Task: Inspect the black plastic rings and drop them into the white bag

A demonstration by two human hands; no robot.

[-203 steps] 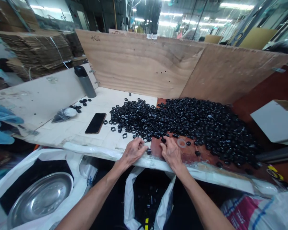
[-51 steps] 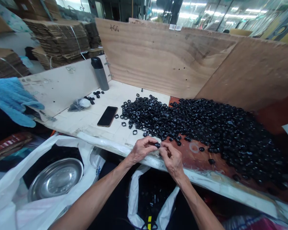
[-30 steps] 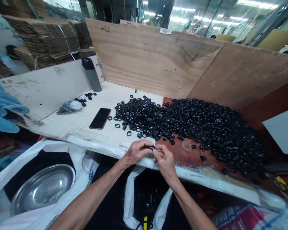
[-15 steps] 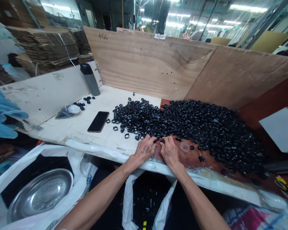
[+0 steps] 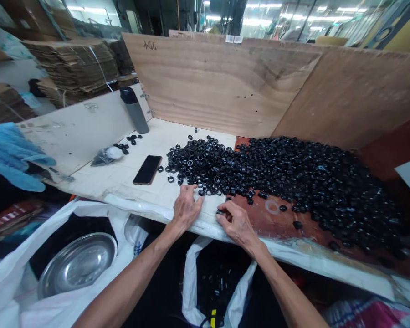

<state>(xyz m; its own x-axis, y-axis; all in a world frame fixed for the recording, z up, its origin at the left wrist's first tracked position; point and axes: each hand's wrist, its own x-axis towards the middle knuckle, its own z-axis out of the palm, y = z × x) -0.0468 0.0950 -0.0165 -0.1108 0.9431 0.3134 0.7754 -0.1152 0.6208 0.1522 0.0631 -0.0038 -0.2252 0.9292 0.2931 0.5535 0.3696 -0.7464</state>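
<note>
My left hand [image 5: 186, 208] is over the pale board at the near edge of a heap of black plastic rings [image 5: 208, 166]. Its thumb and fingers are apart, and a loose black ring [image 5: 201, 192] lies at the fingertips. To the right, my right hand [image 5: 237, 222] pinches a small black piece [image 5: 220, 212] between thumb and fingers, just above the table's front edge. Most of that piece is hidden by the fingers. A larger pile of small black parts [image 5: 328, 182] spreads over the reddish-brown surface on the right.
A phone [image 5: 148, 170] lies left of the rings. Behind it are a grey bottle [image 5: 136, 111] and a plastic bag [image 5: 104, 156]. Wooden boards [image 5: 218, 86] wall the back. Below the front edge hang an open white sack [image 5: 190, 282] with black parts and a bag holding a metal bowl [image 5: 82, 264].
My hands have moved apart from beside each other at the heap's edge. The left went left, and the right drew slightly back toward me with a black piece. The view shifted slightly.
</note>
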